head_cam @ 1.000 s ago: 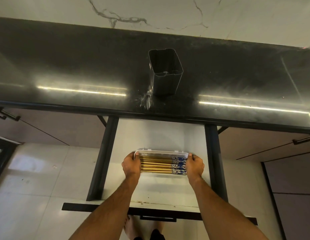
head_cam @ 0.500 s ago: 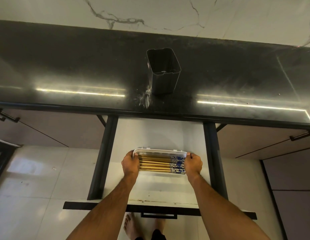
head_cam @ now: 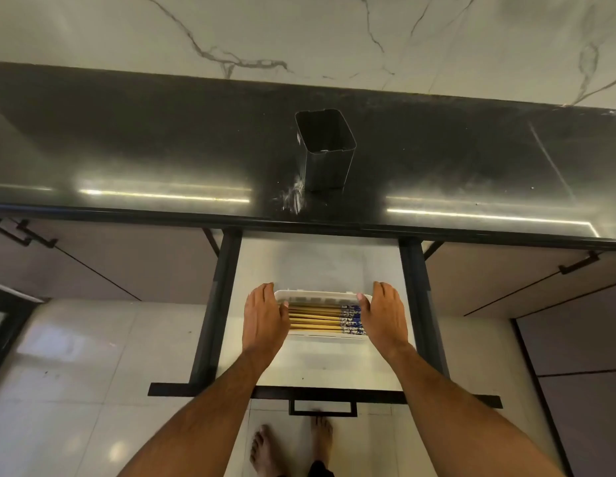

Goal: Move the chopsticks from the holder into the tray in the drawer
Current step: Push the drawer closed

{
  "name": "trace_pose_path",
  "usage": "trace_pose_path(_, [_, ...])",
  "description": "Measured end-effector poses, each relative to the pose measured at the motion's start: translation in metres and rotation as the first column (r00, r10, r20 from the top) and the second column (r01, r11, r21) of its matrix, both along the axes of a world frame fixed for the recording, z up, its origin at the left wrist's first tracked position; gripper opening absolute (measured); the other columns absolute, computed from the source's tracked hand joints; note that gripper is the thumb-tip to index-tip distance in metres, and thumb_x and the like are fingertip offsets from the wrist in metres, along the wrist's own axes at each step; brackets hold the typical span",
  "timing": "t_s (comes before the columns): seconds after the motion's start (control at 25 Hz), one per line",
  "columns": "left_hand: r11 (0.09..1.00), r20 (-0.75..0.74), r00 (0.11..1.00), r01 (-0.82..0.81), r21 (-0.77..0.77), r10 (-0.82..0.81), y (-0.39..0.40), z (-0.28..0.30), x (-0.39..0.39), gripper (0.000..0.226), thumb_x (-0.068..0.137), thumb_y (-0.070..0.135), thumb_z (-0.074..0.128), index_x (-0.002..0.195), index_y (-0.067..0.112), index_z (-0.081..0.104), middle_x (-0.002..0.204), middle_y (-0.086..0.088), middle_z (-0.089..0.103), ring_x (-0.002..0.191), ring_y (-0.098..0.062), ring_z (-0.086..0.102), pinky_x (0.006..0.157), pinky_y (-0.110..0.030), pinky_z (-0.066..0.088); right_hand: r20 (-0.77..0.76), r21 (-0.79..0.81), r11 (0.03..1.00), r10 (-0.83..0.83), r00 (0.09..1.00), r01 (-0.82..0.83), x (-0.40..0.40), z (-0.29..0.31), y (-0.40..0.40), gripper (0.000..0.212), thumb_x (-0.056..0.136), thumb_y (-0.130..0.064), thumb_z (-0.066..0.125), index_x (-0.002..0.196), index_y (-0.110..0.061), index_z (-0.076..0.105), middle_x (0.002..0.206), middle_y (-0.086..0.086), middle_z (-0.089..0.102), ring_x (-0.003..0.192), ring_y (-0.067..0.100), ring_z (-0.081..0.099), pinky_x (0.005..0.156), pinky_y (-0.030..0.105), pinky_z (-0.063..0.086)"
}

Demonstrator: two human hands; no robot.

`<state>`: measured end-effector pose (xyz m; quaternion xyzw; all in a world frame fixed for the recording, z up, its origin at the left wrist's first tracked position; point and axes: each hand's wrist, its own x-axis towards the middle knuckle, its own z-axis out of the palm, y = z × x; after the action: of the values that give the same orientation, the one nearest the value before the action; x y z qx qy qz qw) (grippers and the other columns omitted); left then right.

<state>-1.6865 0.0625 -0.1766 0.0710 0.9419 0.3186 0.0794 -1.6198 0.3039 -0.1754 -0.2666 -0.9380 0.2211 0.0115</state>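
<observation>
Several wooden chopsticks (head_cam: 316, 318) with blue-patterned ends lie side by side in a white tray (head_cam: 320, 295). The tray rests on the floor of the open white drawer (head_cam: 320, 263). My left hand (head_cam: 263, 318) lies flat along the tray's left end, and my right hand (head_cam: 384, 318) lies along its right end. On both hands the fingers are stretched forward and the thumbs touch the tray's rim. The black square holder (head_cam: 325, 149) stands upright on the dark countertop (head_cam: 162, 139) above the drawer, with nothing visible inside.
Black rails (head_cam: 217, 311) run along both sides of the drawer, and its front bar carries a black handle (head_cam: 322, 407). Shut cabinet doors flank the drawer. My bare feet (head_cam: 292, 449) stand on the pale tiled floor below. A marble wall rises behind the counter.
My fingers were curled around the tray's ends; now both hands have straightened out and lie flat beside it. The tray sits a little further back in the drawer.
</observation>
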Motion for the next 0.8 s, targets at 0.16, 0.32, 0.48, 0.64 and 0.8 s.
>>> trace_pose_path(0.16, [0.959, -0.155, 0.959, 0.203, -0.197, -0.235, -0.009, 0.015, 0.016, 0.052, 0.1, 0.034, 0.055, 0.145, 0.012, 0.041, 0.146, -0.009, 0.049, 0.136, -0.029, 0.046, 0.122, -0.047, 0.03, 0.074, 0.107, 0.97, 0.213, 0.974, -0.22, 0.019, 0.012, -0.013, 0.061, 0.103, -0.049, 0.048, 0.15, -0.011, 0.041, 0.156, 0.012, 0.045, 0.146, 0.033, 0.041, 0.122, 0.048, 0.033])
trace_pose_path(0.32, [0.924, -0.187, 0.93, 0.259, -0.28, -0.318, -0.015, 0.027, 0.038, 0.053, 0.101, 0.036, 0.05, 0.147, 0.012, 0.039, 0.15, -0.009, 0.047, 0.14, -0.029, 0.043, 0.122, -0.048, 0.028, 0.042, 0.165, 0.941, 0.292, 0.956, -0.294, 0.044, 0.029, -0.025, 0.062, 0.104, -0.048, 0.047, 0.152, -0.01, 0.04, 0.159, 0.013, 0.042, 0.148, 0.034, 0.038, 0.124, 0.049, 0.029])
trace_pose_path(0.48, [0.932, -0.221, 0.932, 0.221, -0.287, -0.288, -0.016, 0.036, 0.083, 0.053, 0.1, 0.035, 0.053, 0.146, 0.011, 0.04, 0.149, -0.01, 0.048, 0.14, -0.029, 0.043, 0.122, -0.047, 0.029, -0.028, 0.217, 0.913, 0.361, 0.932, -0.347, 0.083, 0.04, -0.034, 0.061, 0.101, -0.044, 0.058, 0.148, -0.008, 0.045, 0.151, 0.015, 0.051, 0.142, 0.034, 0.046, 0.121, 0.05, 0.035])
trace_pose_path(0.64, [0.932, -0.256, 0.925, 0.2, -0.302, -0.281, -0.016, 0.042, 0.144, 0.055, 0.1, 0.032, 0.056, 0.146, 0.008, 0.041, 0.148, -0.011, 0.049, 0.14, -0.028, 0.043, 0.124, -0.044, 0.025, -0.042, 0.263, 0.896, 0.381, 0.924, -0.358, 0.131, 0.042, -0.045, 0.061, 0.099, -0.043, 0.06, 0.145, -0.005, 0.048, 0.144, 0.015, 0.056, 0.137, 0.031, 0.051, 0.118, 0.048, 0.04])
trace_pose_path(0.8, [0.924, -0.211, 0.933, 0.22, -0.313, -0.293, -0.027, 0.04, 0.197, 0.056, 0.102, 0.034, 0.052, 0.15, 0.008, 0.039, 0.153, -0.012, 0.046, 0.145, -0.03, 0.039, 0.123, -0.045, 0.023, -0.046, 0.238, 0.897, 0.394, 0.918, -0.373, 0.179, 0.038, -0.063, 0.061, 0.1, -0.042, 0.059, 0.147, -0.005, 0.046, 0.148, 0.015, 0.054, 0.14, 0.032, 0.049, 0.12, 0.049, 0.036])
